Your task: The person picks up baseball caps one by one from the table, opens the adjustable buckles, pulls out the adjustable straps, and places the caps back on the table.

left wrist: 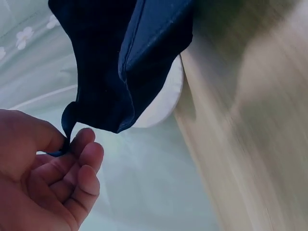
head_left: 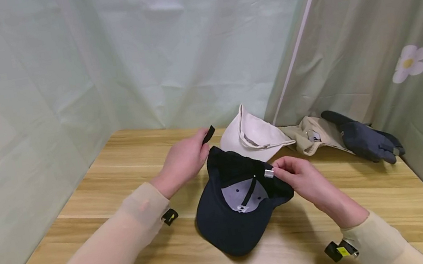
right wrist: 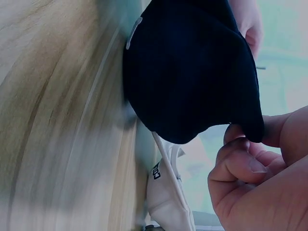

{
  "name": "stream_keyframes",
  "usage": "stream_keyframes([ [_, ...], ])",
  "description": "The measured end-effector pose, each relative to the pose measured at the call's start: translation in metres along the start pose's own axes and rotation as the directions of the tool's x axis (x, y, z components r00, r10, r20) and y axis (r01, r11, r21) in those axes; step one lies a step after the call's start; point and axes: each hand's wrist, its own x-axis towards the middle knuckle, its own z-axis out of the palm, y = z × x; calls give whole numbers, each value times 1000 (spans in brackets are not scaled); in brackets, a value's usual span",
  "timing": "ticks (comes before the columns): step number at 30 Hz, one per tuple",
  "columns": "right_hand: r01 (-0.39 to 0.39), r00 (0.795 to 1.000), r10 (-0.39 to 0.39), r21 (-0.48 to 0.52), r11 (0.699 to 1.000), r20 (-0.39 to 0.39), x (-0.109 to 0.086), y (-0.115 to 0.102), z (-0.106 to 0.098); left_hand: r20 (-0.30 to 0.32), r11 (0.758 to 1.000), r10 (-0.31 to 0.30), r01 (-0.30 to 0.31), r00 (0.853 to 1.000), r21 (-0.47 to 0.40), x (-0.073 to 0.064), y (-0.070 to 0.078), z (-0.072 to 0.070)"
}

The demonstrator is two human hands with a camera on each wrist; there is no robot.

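Note:
A dark navy baseball cap point(head_left: 231, 226) is held just over the wooden table, its inside facing up and its brim toward me. My left hand point(head_left: 184, 160) pinches the cap's black back strap point(head_left: 208, 134) between thumb and fingers; the left wrist view shows this strap end point(left wrist: 70, 120) too. On the other side, my right hand point(head_left: 303, 179) grips the cap's rear edge beside a small silver buckle point(head_left: 269, 173). From the right wrist view, the thumb and fingers clasp the edge of the dark crown point(right wrist: 192, 72).
Behind the navy cap lies a white cap point(head_left: 251, 130). To its right are a beige cap point(head_left: 308, 134) and another dark cap point(head_left: 368, 140), near the table's right edge. Pale curtains point(head_left: 189, 51) hang around the wooden table point(head_left: 94, 207).

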Motion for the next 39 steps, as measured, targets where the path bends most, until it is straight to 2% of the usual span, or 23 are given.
stream_keyframes([
  [5, -12, 1000, 12, -18, 1000, -16, 1, 2, -2, 3, 996, -54, 54, 999, -75, 2, -3, 0],
  [10, -10, 1000, 9, -31, 999, -21, 1, 2, -3, 63, 977, -84, 94, 995, -191, 5, -7, 1],
  [16, -20, 999, 19, -32, 999, -29, 1, 2, -2, 152, 938, -62, 110, 986, -328, 7, -9, 1],
  [19, -27, 999, 26, -34, 999, -37, 1, 2, -2, 210, 916, -37, 116, 977, -383, 6, -7, 2],
  [21, -30, 999, 28, -33, 999, -41, 1, 2, -2, 246, 914, -21, 119, 969, -389, 4, -6, 2],
  [24, -29, 999, 27, -34, 999, -45, 1, 1, -2, 285, 923, 3, 107, 959, -370, 0, -5, 2],
  [27, -28, 999, 26, -31, 999, -47, 2, 1, -2, 310, 932, 47, 70, 949, -356, -5, -6, 0],
  [32, -26, 998, 25, -22, 999, -53, 2, 0, -3, 354, 950, 38, 77, 934, -303, -6, -11, 4],
  [35, -28, 998, 27, -19, 999, -55, 2, 0, -2, 390, 953, 10, 109, 921, -283, -4, -21, 16],
  [37, -30, 998, 29, -16, 999, -56, 2, 0, -2, 367, 955, 44, 69, 929, -290, -3, -43, 42],
  [39, -34, 998, 34, -11, 999, -55, 2, -1, -2, 382, 960, 34, 76, 923, -269, -4, -52, 53],
])
